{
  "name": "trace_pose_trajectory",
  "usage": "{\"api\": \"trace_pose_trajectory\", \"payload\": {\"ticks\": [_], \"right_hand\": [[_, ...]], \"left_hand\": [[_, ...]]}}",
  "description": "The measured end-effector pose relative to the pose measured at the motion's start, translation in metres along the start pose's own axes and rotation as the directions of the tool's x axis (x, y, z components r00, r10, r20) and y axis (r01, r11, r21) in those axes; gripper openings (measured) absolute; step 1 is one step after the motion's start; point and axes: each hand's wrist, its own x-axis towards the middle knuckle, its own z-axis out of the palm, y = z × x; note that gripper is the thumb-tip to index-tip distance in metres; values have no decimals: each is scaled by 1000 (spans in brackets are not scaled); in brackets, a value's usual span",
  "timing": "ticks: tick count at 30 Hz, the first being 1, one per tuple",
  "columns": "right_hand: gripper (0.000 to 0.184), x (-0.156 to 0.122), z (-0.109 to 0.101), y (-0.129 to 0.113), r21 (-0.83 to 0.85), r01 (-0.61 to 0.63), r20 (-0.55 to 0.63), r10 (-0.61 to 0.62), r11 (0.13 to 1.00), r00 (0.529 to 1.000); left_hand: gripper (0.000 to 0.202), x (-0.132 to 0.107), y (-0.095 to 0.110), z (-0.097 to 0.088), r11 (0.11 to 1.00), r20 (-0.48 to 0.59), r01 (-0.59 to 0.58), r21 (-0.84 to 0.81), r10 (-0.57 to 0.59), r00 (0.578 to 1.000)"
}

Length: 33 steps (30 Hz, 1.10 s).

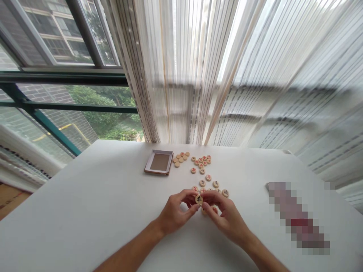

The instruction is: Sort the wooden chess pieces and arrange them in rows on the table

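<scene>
The left hand (173, 212) and the right hand (227, 216) met over the near middle of the white worktop (99, 211). Between them they held one round wooden piece (199, 198). Its face was turned toward the camera and carried a dark sign. The fingers (185, 196) of the left hand were closed narrowly on the left edge of this piece, and those of the right hand were closed on its right edge. Whether the piece touched the worktop, I could not tell. Under the right hand a few more pieces were partly hidden.

Just behind the hands, a loose group of pieces (211, 183) lay flat on the worktop. Farther back was a tight cluster of red-marked pieces (202, 160). Just beside it, on the left, was a cluster of plain-faced pieces (180, 158). Left of these lay a shallow open box (159, 162), near them but apart. On the right side lay a long blurred object (297, 219), well apart from both hands. Behind the worktop hung a striped curtain (241, 75), and a window (56, 56) was at the left.
</scene>
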Motion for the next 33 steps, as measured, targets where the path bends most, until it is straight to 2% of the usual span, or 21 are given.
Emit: {"api": "trace_pose_trajectory", "payload": {"ticks": [8, 16, 24, 33], "right_hand": [[18, 0, -3, 5, -30, 22, 15, -22, 999, 1000], [16, 0, 1, 6, -168, 184, 10, -185, 968, 983], [17, -4, 4, 5, -262, 280, 46, -278, 924, 960], [12, -5, 7, 7, -303, 269, 78, -257, 914, 963]], "left_hand": [[31, 1, 4, -2, 982, 80, 109, -154, -98, 992], [26, 2, -2, 0, 932, 147, 183, -314, -142, 979], [23, 1, -1, -2, 940, 131, 182, -289, -149, 980], [22, 0, 3, -2, 976, 96, 148, -159, -134, 986]]}}
